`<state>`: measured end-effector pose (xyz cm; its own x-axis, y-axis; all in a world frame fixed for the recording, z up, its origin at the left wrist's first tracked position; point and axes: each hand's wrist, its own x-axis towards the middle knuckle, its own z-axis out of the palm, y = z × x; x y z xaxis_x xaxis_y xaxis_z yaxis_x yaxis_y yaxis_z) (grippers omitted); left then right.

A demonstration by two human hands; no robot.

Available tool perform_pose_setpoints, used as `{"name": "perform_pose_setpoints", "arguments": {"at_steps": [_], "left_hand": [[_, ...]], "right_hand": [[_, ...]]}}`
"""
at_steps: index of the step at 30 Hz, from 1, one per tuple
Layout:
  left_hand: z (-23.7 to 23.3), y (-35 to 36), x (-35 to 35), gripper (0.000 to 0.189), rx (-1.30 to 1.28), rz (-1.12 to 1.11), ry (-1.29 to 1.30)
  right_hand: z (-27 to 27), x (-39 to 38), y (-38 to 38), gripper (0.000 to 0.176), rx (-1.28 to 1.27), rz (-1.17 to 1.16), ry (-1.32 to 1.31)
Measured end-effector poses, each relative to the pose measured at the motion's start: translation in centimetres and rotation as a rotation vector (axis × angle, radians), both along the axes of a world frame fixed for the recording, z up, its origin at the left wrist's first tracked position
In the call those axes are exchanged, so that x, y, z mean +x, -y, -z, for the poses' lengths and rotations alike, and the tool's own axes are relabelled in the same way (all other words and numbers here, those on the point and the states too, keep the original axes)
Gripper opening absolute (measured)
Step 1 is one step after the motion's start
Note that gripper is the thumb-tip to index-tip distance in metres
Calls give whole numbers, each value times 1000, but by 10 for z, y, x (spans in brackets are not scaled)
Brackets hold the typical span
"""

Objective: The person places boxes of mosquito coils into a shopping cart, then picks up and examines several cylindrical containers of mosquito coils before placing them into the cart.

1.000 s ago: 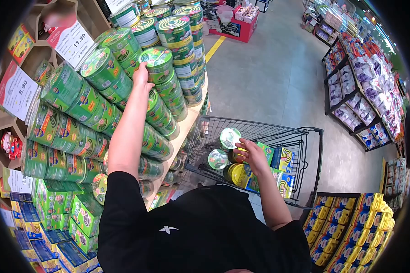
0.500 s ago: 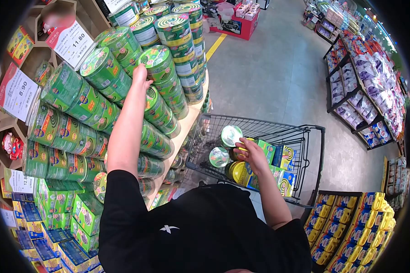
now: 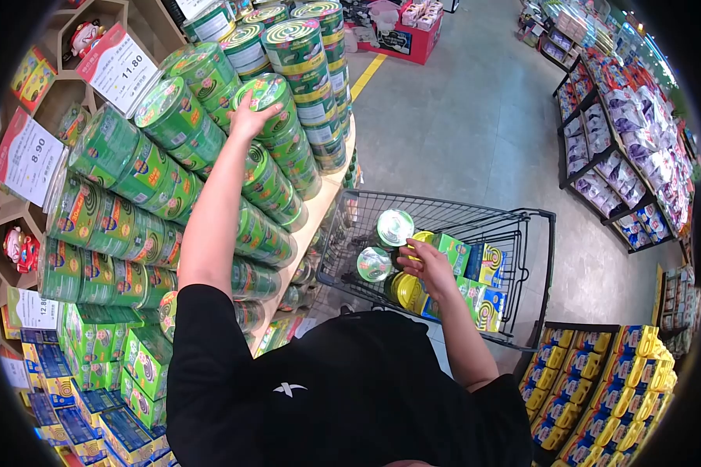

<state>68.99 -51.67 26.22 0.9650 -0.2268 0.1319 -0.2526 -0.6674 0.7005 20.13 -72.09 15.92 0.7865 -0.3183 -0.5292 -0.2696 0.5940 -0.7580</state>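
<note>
My left hand [image 3: 251, 118] reaches out to a tall stack of green mosquito coil canisters. Its fingers are spread and lie against the top canister [image 3: 271, 90], which still sits on its stack. Over the shopping cart [image 3: 531, 272] hangs my right hand [image 3: 432, 268], fingers apart and nothing in it. Close to those fingers, inside the cart, stand a pale-lidded canister [image 3: 396, 227] and another round canister [image 3: 375, 265]. A yellow tub [image 3: 406, 289] and green boxes [image 3: 453, 251] lie partly behind my right hand. Blue-and-yellow boxes [image 3: 491, 266] are at the cart's right side.
More green canisters [image 3: 121, 148] are stacked in rows on a wooden display, with price signs [image 3: 125, 68] above. Green boxes [image 3: 144, 362] sit lower left. A grey floor [image 3: 459, 117] lies beyond the cart. Shelves of bagged goods [image 3: 631, 148] and yellow packs [image 3: 615, 397] stand right.
My left hand's fingers have spread wider and shifted across the top canister. My right hand stays over the cart, moved only slightly. The view has shifted a little.
</note>
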Motion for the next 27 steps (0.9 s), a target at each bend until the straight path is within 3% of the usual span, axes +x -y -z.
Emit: {"name": "perform_pose_setpoints", "arguments": {"at_steps": [19,23,26,27], "left_hand": [[-13,-10,-19,107,4,32,52],[-17,-4,-39,107,19,-70,94],[-16,12,-87,97,-10,-161,380],[-12,16,-113,83,-62,-91,524]], "right_hand": [[6,-8,-10,45,11,-43,-17],[12,-7,-13,46,9,-34,-20],[25,-7,-11,45,-3,-19,-64],[27,-7,-12,44,-8,-16,-87]]}}
